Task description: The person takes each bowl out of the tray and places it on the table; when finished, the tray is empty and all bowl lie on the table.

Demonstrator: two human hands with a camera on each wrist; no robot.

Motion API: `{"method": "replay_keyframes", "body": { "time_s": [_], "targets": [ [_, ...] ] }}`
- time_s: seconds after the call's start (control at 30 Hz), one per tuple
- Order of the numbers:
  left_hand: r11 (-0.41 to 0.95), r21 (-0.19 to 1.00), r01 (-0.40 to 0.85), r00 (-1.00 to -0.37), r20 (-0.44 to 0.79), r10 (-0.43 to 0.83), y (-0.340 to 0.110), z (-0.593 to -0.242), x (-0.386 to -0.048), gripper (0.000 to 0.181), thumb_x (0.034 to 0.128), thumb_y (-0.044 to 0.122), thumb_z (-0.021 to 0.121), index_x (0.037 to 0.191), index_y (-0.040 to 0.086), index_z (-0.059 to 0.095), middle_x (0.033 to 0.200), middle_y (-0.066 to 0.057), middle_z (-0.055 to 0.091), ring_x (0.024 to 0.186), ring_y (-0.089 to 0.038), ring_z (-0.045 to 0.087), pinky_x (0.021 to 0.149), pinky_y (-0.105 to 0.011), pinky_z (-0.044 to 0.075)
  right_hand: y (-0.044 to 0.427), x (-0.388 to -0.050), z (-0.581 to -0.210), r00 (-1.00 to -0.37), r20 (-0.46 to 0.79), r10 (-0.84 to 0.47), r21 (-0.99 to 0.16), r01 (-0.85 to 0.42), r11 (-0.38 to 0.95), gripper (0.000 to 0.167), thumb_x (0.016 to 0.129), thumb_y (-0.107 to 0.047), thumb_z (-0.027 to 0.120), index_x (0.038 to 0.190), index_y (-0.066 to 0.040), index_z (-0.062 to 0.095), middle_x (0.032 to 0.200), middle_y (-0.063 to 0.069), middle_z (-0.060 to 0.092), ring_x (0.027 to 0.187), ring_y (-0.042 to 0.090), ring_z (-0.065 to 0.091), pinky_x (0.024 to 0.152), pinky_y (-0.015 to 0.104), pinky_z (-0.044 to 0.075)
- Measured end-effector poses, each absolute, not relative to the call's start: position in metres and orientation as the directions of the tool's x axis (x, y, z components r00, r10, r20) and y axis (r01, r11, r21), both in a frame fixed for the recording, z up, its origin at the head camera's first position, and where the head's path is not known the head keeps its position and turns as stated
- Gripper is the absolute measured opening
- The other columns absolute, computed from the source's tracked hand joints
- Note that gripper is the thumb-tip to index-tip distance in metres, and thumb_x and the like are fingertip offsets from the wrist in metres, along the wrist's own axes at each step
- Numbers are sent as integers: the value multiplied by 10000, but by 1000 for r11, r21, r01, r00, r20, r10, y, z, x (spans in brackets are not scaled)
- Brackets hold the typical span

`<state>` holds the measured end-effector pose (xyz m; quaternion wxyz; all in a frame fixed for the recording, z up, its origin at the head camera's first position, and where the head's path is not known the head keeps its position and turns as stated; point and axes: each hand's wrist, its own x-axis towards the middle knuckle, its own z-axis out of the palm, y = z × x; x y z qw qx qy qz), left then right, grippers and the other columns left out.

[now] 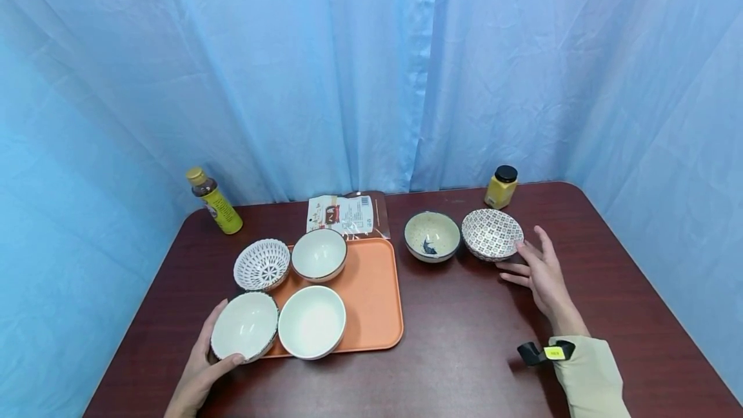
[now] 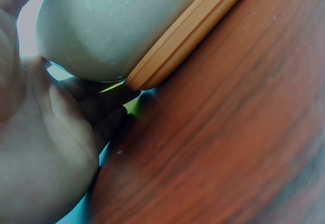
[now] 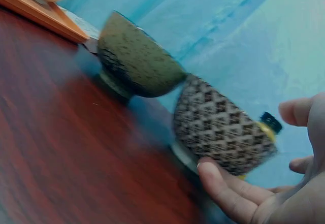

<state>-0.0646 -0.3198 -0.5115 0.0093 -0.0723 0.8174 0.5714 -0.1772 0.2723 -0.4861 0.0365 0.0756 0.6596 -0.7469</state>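
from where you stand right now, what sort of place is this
Probably a staged tabletop setup, perhaps for filming: blue curtains hang around a dark table holding bowls and an orange tray.

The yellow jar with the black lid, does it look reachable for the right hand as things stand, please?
Probably yes: the diamond-patterned bowl stands in front of the yellow jar, but the jar's right side looks free for the right hand to come around.

Patterned bowl (image 1: 492, 235) nearest the table's (image 1: 458, 347) right edge: white, covered in dark geometric print. White bowl (image 1: 245, 326) by the tray's (image 1: 373, 302) near-left corner's plain inside. Tray's solid orange, table's dark reddish-brown tbh.
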Motion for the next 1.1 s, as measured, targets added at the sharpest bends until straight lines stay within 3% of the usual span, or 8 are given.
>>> {"method": "replay_keyframes", "body": {
  "time_s": [0.27,0.53,0.6,0.83,1.0,1.1],
  "targets": [
    [349,926,-147,-987,-115,-109,-320,-510,-66,968,856,81,731,1608,308,166,1538,173,256,1245,94,311,896,-65,289,292,-171,-470,-979,-139,146,-987,126,-95,870,1031,-384,512,1608,-284,-131,1654,279,-67,822,15,725,697,251,597],
    [353,924,-147,-987,-116,-109,-319,-510,-67,969,855,82,732,1608,309,166,1539,167,255,1241,91,315,895,-63,295,284,-165,-445,-977,-47,210,-998,36,-56,809,1026,-275,551,1623,-249,6,1655,276,66,791,2,728,658,216,584],
    [357,921,-157,-986,-125,-113,-319,-509,-67,969,858,91,733,1610,303,160,1549,143,254,1242,89,313,893,-63,296,273,-164,-439,-982,-12,189,-998,1,-58,793,1025,-257,556,1623,-222,36,1620,276,167,791,14,730,655,220,584],
    [378,903,-205,-977,-168,-129,-318,-508,-69,973,873,136,735,1616,300,127,1612,-35,217,1246,74,301,892,-89,314,226,-165,-430,-997,64,33,-997,-65,-31,684,1047,-198,503,1605,-143,111,1553,338,227,802,52,739,654,250,589],
    [379,904,-198,-979,-165,-118,-319,-509,-68,974,880,128,727,1621,274,113,1620,-71,195,1236,87,302,878,-63,327,194,-167,-433,-996,53,-72,-999,-53,-6,653,1049,-145,488,1599,-124,137,1554,309,285,814,49,737,669,264,592],
    [385,899,-209,-977,-177,-117,-320,-509,-67,977,884,143,728,1620,294,103,1630,-76,175,1287,14,305,869,-61,333,174,-170,-437,-989,50,-140,-999,-50,-6,649,1041,-94,482,1594,-96,143,1558,329,297,813,46,731,669,270,591]
  ]
}}
